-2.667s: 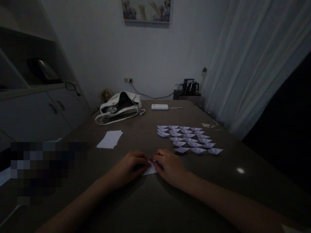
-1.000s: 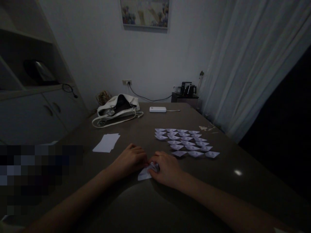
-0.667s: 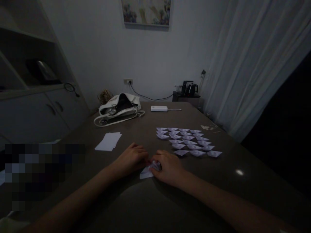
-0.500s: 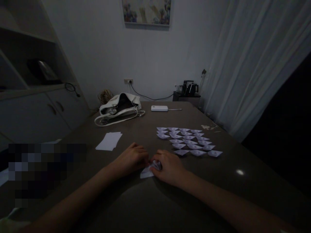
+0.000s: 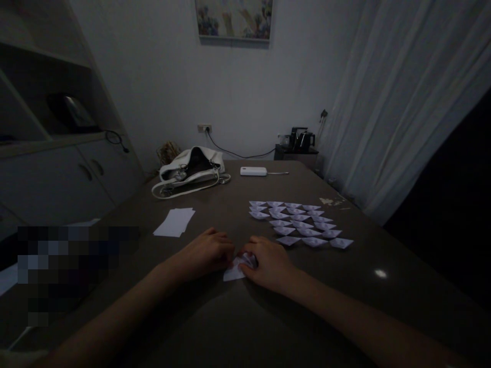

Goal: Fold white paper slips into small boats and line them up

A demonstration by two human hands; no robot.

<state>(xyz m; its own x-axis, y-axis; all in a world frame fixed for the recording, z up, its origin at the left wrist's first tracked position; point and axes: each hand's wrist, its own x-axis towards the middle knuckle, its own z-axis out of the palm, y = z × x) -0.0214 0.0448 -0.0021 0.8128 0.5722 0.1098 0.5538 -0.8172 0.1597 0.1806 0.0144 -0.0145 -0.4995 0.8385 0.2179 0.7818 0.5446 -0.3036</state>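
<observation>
One folded paper (image 5: 233,274) is low over the table (image 5: 230,327), pinched in the right hand (image 5: 267,263); the left hand (image 5: 209,251) touches it (its grip is hidden); pulling too hard could rip it.

Folded paper (image 5: 233,274) partly hidden by hands (image 5: 270,264), wall picture (image 5: 235,21) cropped at top, pixelated patch (image 5: 71,271) at left

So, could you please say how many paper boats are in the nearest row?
3: left boat nearest the right hand, middle boat next, right boat at the other end; none seems hidden.
</observation>
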